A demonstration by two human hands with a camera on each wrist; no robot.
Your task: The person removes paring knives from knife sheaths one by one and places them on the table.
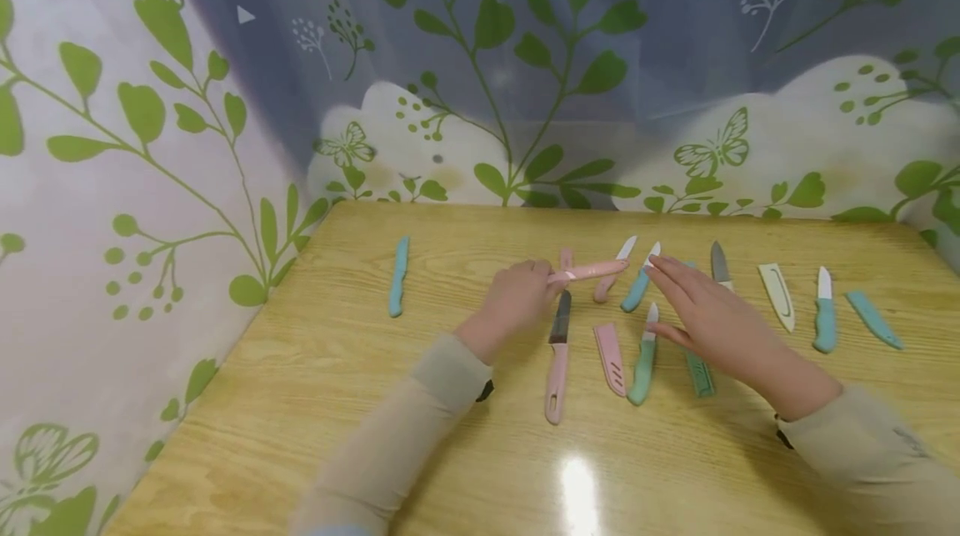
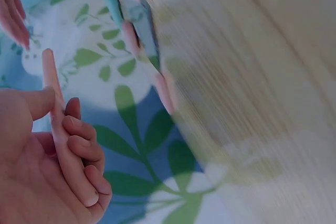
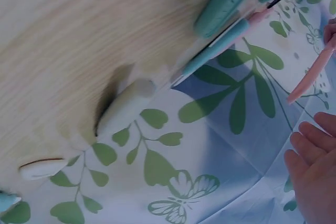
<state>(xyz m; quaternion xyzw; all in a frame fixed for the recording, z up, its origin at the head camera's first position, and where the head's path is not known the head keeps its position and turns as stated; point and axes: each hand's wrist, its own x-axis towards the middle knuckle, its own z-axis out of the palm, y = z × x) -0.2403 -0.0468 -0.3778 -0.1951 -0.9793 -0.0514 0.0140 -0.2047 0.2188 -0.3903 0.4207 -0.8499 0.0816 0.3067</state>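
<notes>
My left hand (image 1: 517, 298) grips a pink sheathed knife (image 1: 596, 270) above the table, its free end pointing right. In the left wrist view the fingers curl round this knife (image 2: 65, 145) and the thumb lies along it. My right hand (image 1: 712, 323) hovers over the knives at the right with fingers straight, holding nothing. Beneath the hands lie a pink knife with a dark blade (image 1: 557, 378), a pink sheath (image 1: 611, 359), a green knife (image 1: 642, 369), a blue knife (image 1: 636, 293) and another pink knife (image 1: 604, 288). My right hand partly covers a green sheath (image 1: 702, 376) and a dark-bladed knife (image 1: 720, 261).
A blue sheathed knife (image 1: 398, 278) lies alone on the left of the wooden table (image 1: 300, 403). Toward the right are a white sheath (image 1: 777, 296), a blue knife (image 1: 825, 323) and a blue sheath (image 1: 874, 319). A leaf-patterned curtain (image 1: 465, 144) hangs behind the table.
</notes>
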